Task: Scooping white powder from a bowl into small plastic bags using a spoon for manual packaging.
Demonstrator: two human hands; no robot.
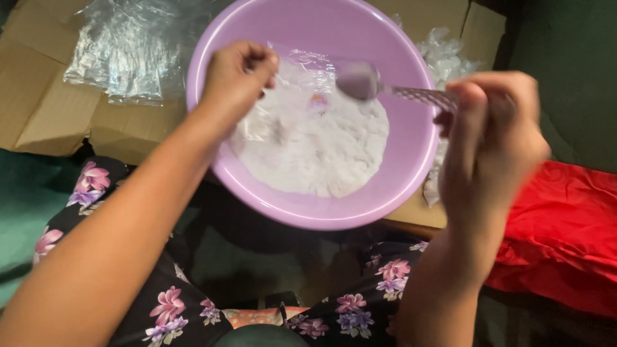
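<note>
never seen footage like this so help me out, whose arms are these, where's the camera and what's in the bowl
There is no machine here. The one picture comes from a camera on a person's head, looking down at their own arms and flowered lap. The left hand pinches a clear plastic bag over a lilac bowl of white powder. The right hand holds a spoon above the powder. The bowl rests on flattened cardboard, with more clear bags to the left and red cloth at the right.

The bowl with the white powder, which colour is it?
The bowl is light purple, a plain lilac without pattern; the head view shows it.
</note>
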